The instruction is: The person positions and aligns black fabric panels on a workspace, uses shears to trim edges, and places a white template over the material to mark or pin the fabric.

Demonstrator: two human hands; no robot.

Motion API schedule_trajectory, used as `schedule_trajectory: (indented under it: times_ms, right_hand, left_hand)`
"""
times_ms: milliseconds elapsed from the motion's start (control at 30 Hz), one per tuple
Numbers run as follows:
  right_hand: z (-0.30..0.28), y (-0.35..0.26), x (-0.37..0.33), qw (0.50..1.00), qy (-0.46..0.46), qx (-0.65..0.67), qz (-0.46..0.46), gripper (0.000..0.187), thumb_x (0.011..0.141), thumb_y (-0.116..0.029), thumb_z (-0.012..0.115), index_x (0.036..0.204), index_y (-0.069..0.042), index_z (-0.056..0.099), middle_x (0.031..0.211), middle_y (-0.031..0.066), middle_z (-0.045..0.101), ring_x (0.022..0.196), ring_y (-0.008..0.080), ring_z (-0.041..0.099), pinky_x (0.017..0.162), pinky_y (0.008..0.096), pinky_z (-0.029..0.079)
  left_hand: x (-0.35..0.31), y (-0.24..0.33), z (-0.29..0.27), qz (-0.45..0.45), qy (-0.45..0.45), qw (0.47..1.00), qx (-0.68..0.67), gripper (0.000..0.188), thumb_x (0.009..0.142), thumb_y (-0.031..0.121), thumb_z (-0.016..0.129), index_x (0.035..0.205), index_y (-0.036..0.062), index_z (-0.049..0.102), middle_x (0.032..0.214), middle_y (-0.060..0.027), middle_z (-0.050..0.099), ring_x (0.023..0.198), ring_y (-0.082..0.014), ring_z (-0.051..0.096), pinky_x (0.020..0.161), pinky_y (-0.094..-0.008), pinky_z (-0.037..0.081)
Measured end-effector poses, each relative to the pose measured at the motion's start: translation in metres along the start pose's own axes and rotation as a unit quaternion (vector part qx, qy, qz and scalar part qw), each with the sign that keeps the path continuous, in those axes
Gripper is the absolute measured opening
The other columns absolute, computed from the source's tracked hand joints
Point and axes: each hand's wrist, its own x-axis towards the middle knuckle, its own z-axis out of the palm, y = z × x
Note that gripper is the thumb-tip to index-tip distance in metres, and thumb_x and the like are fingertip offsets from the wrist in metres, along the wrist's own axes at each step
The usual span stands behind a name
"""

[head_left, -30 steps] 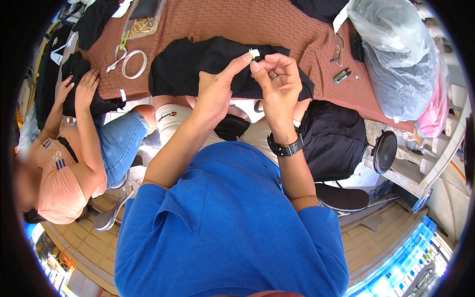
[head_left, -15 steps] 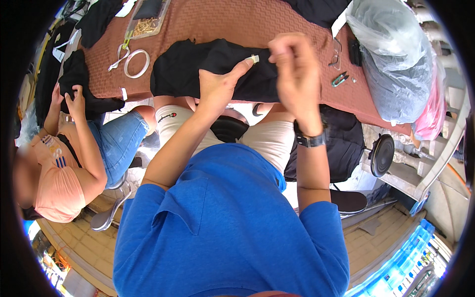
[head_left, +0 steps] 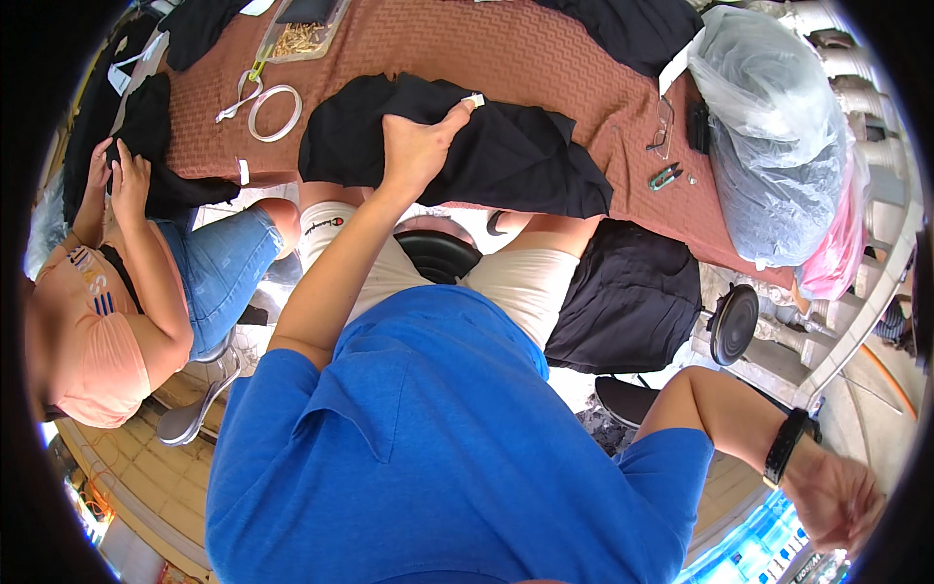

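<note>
Under the thumb of the left hand, the nearer one, I see the white tag pinched against the black garment, whose long axis runs left to right past those fingers; that forearm slants forward. Well behind and right of them, the right hand is held wide, blurred; whether it grips anything I cannot tell.

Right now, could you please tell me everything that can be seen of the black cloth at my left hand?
The black cloth looks plain, soft and matte, with folds and wrinkles and an uneven outline. It lies across the brown tablecloth, its near side along the front edge. The left hand appears to touch it and hides part of it.
</note>
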Motion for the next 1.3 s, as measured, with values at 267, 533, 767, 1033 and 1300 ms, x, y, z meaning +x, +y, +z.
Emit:
schedule_trajectory:
  times_ms: [267,533,767,1033,1300]
  right_hand:
    - [0.055,0.086,-0.051,0.933,0.014,0.326,0.152,0.017,0.08,0.001,0.072,0.075,-0.013,0.064,0.072,0.0015,0.071,0.062,0.0126,0.067,0.059,0.0208,0.052]
    - [0.074,0.216,-0.229,0.824,0.149,-0.107,0.536,0.012,0.093,0.01,0.06,0.104,0.006,0.06,0.099,0.0116,0.061,0.087,0.0198,0.071,0.073,0.0286,0.059]
    - [0.076,0.248,-0.278,0.826,0.149,-0.283,0.464,0.008,0.089,0.0,0.072,0.096,0.001,0.069,0.089,0.0027,0.056,0.076,0.0081,0.056,0.067,0.0217,0.046]
    - [0.075,0.249,-0.273,0.814,0.166,-0.308,0.464,0.01,0.087,-0.001,0.074,0.097,0.0,0.072,0.082,-0.0003,0.05,0.07,0.0056,0.049,0.062,0.0208,0.04]
    - [0.073,0.25,-0.274,0.814,0.168,-0.303,0.466,0.012,0.087,0.0,0.074,0.099,0.0,0.072,0.081,-0.0009,0.049,0.069,0.0051,0.048,0.06,0.0202,0.037]
  left_hand:
    - [-0.005,0.015,0.006,-0.261,-0.016,0.922,-0.285,0.027,0.083,0.011,0.079,0.099,-0.0092,0.072,0.097,-0.0117,0.073,0.084,-0.0144,0.068,0.077,-0.0279,0.054]
    - [-0.021,0.052,-0.001,-0.311,-0.129,0.858,-0.389,0.023,0.091,0.01,0.07,0.111,-0.0004,0.07,0.111,-0.0084,0.071,0.104,-0.0161,0.067,0.092,-0.0316,0.054]
    - [-0.03,0.061,0.0,-0.268,-0.091,0.9,-0.333,0.028,0.09,0.011,0.072,0.114,-0.0029,0.07,0.111,-0.0091,0.071,0.11,-0.0138,0.062,0.101,-0.0322,0.045]
    - [-0.031,0.06,0.003,-0.247,-0.105,0.901,-0.34,0.03,0.088,0.016,0.075,0.111,-0.003,0.072,0.111,-0.0099,0.071,0.118,-0.0129,0.056,0.106,-0.0347,0.038]
    - [-0.033,0.062,0.004,-0.241,-0.101,0.904,-0.337,0.029,0.089,0.015,0.074,0.112,-0.0032,0.072,0.11,-0.0092,0.071,0.115,-0.0126,0.058,0.104,-0.0341,0.039]
